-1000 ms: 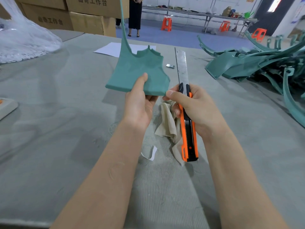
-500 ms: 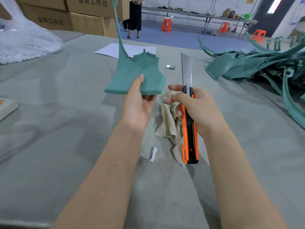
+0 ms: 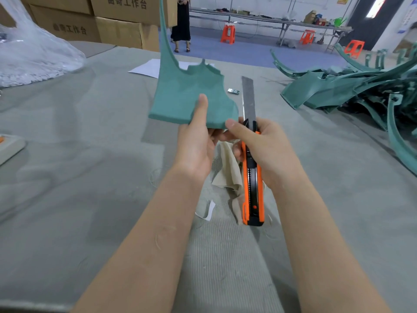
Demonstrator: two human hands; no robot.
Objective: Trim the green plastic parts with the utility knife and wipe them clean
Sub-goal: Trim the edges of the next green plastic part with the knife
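The grey surface [image 3: 85, 159] carries a beige cloth [image 3: 225, 168], a paper sheet [image 3: 146, 68], a clear bag [image 3: 33, 53] and piled green parts [image 3: 327, 91].

Bright even indoor light, soft shadows, wide-angle edge distortion, slightly soft focus

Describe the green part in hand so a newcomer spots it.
The grey table has green parts piled at right. This part sits at centre, gripped by the left hand beside the knife. Only it is lifted, a thin strip rising from its top.
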